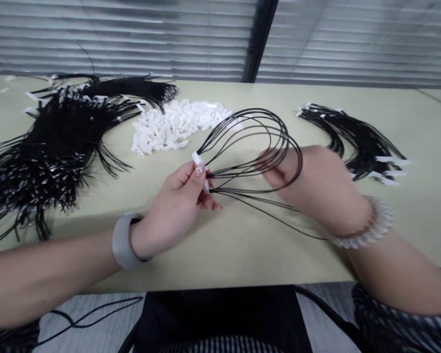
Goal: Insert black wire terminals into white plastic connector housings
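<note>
Near the middle of the table, my left hand (185, 191) pinches a white plastic connector housing (198, 159) between thumb and fingers. Several thin black wires (259, 112) run out of the housing and bend round in a wide loop to the right. My right hand (308, 184) is at the right side of this loop, somewhat blurred, its fingers curled in among the wires. It appears closed on wire, though its fingertips are partly hidden. A few lower wires pass beneath my right wrist.
A large heap of black wires (64, 137) with shiny ends and white connectors lies at left. Behind my left hand is a pile of small white plastic housings (169, 128). A bundle of black wire harnesses (360, 135) lies at right. Window blinds (125, 39) stand behind the table.
</note>
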Tool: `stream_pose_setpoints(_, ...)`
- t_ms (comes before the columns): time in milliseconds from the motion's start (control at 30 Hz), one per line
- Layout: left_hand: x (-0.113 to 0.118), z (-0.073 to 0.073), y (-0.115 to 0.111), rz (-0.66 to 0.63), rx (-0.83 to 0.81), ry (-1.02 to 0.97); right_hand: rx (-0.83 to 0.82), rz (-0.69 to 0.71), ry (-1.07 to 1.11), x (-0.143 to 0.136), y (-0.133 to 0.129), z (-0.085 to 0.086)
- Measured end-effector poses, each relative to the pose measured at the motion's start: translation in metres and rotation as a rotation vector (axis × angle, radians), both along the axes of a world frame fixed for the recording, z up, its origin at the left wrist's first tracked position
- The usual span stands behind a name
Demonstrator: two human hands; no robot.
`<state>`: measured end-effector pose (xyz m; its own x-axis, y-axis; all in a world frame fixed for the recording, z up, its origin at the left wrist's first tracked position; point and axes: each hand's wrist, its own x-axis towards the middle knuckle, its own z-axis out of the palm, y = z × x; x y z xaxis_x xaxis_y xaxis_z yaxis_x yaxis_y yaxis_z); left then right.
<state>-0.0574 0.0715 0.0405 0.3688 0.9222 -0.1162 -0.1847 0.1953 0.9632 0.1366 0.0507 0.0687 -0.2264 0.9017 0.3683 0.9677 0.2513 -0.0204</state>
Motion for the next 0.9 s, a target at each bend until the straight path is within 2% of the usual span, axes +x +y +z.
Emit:
stream_pose_setpoints(33, 0.001, 0.001, 0.000, 0.011, -0.025, -0.013, 0.071, -0.074, 0.039, 0.004, 0.002, 0.002)
stream_pose_setpoints(67, 0.001, 0.002, 0.001, 0.021, -0.050, -0.024, 0.136, -0.103, 0.166, 0.007, 0.003, 0.004)
stream_pose_setpoints(133, 0.002, 0.004, 0.001, 0.039, -0.089, -0.043, 0.207, -0.060, 0.629, 0.010, 0.007, 0.008)
stream_pose_setpoints(200, 0.002, 0.003, 0.001, 0.038, -0.099, -0.037, 0.139, 0.014, 1.137, 0.010, 0.008, 0.016)
stream_pose_setpoints(233, 0.002, 0.002, 0.002, 0.030, -0.088, -0.027, 0.071, 0.035, 1.318, 0.009, 0.006, 0.021)
stream_pose_setpoints(300, 0.002, 0.000, 0.002, -0.001, -0.046, 0.001, -0.041, 0.049, 1.491, 0.005, 0.001, 0.031)
stream_pose_setpoints(367, 0.002, -0.003, 0.002, -0.016, -0.014, 0.023, -0.063, 0.093, 1.461, 0.002, -0.008, 0.039)
stream_pose_setpoints(467, 0.002, -0.005, 0.002, -0.012, 0.002, 0.047, 0.044, 0.226, 1.233, -0.005, -0.022, 0.044)
stream_pose_setpoints(533, 0.002, -0.006, 0.002, -0.037, 0.037, 0.079, 0.026, 0.287, 0.987, -0.009, -0.027, 0.042)
stream_pose_setpoints(633, 0.001, -0.006, 0.001, -0.099, 0.104, 0.140, -0.103, 0.326, 0.560, -0.014, -0.025, 0.034)
stream_pose_setpoints(700, 0.001, -0.005, 0.000, -0.119, 0.118, 0.156, -0.069, 0.301, 0.386, -0.015, -0.021, 0.029)
stream_pose_setpoints(800, 0.000, -0.004, -0.001, -0.129, 0.117, 0.143, -0.008, 0.205, 0.336, -0.012, -0.018, 0.026)
stream_pose_setpoints(900, -0.001, -0.004, -0.001, -0.139, 0.099, 0.117, -0.030, 0.149, 0.366, -0.009, -0.019, 0.028)
